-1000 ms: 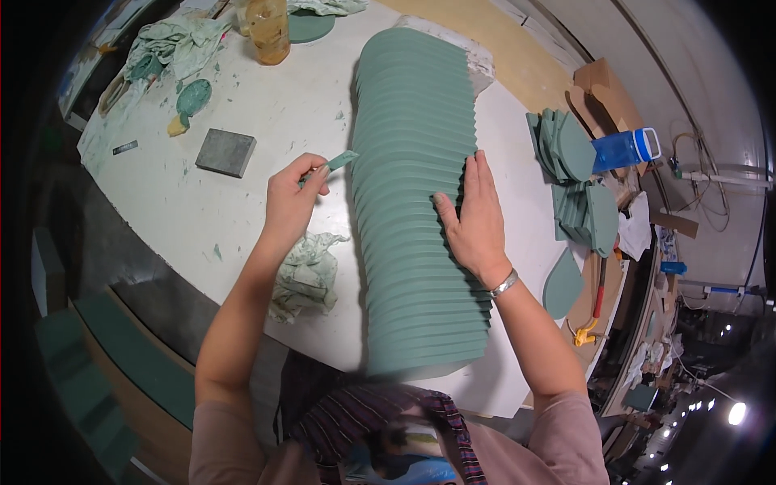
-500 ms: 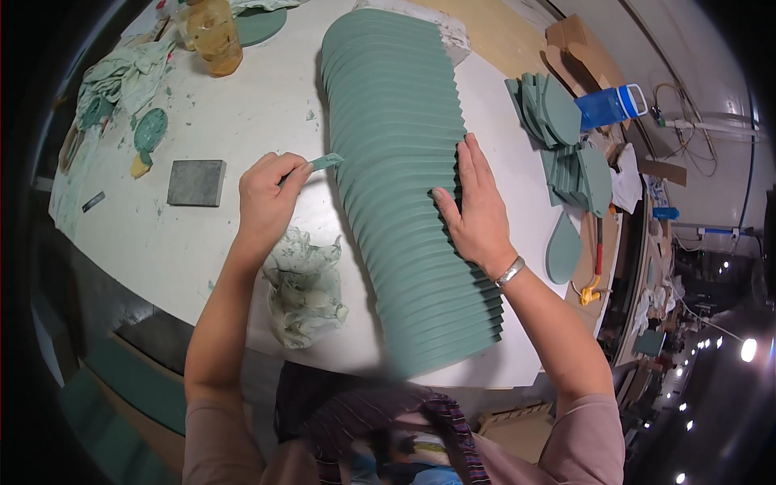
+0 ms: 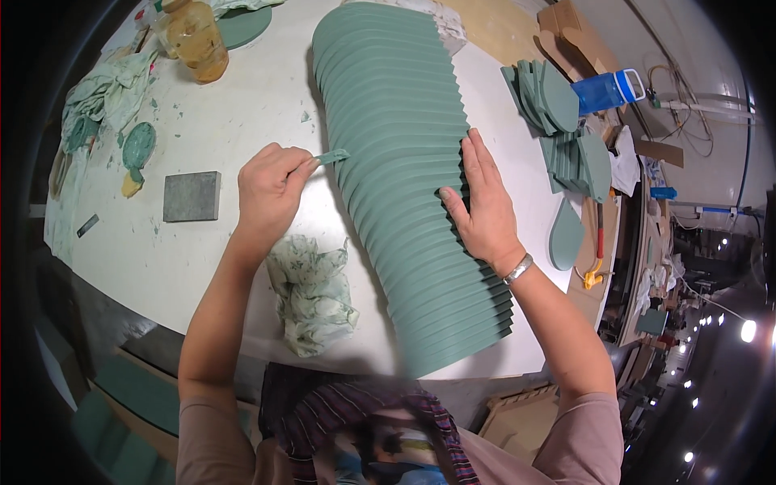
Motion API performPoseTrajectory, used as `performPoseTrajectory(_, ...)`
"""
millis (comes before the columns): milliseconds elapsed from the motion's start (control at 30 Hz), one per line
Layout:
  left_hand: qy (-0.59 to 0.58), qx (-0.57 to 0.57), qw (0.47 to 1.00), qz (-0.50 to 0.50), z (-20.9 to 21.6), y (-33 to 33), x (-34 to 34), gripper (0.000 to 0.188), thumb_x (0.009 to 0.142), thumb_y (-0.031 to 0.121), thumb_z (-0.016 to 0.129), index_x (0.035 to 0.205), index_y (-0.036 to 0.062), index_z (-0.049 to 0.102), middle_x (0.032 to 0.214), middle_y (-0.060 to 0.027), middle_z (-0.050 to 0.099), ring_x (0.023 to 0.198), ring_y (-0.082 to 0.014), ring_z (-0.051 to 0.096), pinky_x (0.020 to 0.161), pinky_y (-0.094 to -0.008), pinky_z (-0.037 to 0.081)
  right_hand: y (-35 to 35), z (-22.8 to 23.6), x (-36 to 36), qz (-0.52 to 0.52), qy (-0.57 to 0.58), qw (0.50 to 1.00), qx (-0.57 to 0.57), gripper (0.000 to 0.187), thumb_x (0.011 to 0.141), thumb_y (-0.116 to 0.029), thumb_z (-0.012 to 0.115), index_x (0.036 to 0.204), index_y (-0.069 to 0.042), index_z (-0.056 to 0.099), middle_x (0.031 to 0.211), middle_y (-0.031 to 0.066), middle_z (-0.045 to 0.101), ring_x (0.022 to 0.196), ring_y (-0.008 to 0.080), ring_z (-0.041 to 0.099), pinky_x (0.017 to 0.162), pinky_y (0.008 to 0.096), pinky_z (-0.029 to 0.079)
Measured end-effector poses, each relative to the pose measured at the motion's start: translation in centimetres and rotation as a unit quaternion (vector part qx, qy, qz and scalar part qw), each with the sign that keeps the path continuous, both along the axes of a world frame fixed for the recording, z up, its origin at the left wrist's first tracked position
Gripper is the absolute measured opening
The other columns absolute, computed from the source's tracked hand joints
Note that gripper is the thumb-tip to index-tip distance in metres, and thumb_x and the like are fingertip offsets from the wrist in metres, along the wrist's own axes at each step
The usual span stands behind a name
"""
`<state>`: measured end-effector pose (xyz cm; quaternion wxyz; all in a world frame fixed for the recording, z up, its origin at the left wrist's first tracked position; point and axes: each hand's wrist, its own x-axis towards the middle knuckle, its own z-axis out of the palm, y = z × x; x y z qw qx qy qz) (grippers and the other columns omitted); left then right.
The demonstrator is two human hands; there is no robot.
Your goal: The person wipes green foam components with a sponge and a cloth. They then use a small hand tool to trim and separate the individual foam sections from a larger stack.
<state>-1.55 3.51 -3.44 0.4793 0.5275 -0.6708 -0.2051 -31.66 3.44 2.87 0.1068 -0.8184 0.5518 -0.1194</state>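
A long row of overlapping, rounded green sheets (image 3: 404,194) runs across the table, with stepped, jagged edges on its right side. My left hand (image 3: 273,179) is closed in a pinch on a short flat strip coated in green paste (image 3: 333,156). The tip of that strip meets the left side of the row. Against the jagged right side rests my right hand (image 3: 487,210), fingers stretched out and thumb apart, with nothing held. Below my left hand lies a crumpled, green-stained cloth (image 3: 314,295).
A grey rectangular block (image 3: 191,196) and a blob of green paste (image 3: 139,145) lie at left. A jar of brownish liquid (image 3: 198,44) stands at the far left. On the right are stacked green pieces (image 3: 550,97), a teardrop-shaped piece (image 3: 567,234) and a blue bottle (image 3: 602,91).
The strip in my left hand has slid a little farther right over the edge of the row. My right hand stays flat against the other side. The whole view has shifted slightly.
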Motion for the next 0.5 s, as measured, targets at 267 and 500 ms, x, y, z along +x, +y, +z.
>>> performPoseTrajectory(267,-0.001,-0.017,1.0,-0.024,-0.14,-0.18,-0.15,0.004,0.083,0.001,0.07,0.08,-0.0009,0.068,0.068,-0.0082,0.062,0.062,-0.0229,0.05,0.056,-0.0346,0.041,-0.15,0.23,-0.03,0.0,-0.002,1.0,0.006,0.078,0.09,-0.027,0.067,0.151,0.005,0.03,0.16,0.0248,0.027,0.144,0.0399,0.035,0.115,0.0417,0.036)
performPoseTrajectory(500,-0.027,-0.034,0.999,-0.027,-0.06,0.04,0.1,0.003,0.084,-0.002,0.068,0.082,-0.0031,0.066,0.071,-0.0092,0.062,0.065,-0.022,0.054,0.059,-0.0328,0.043,-0.22,0.35,0.04,0.006,-0.006,1.0,0.004,0.078,0.089,-0.024,0.068,0.151,0.005,0.03,0.16,0.0253,0.027,0.143,0.041,0.035,0.115,0.0421,0.037)
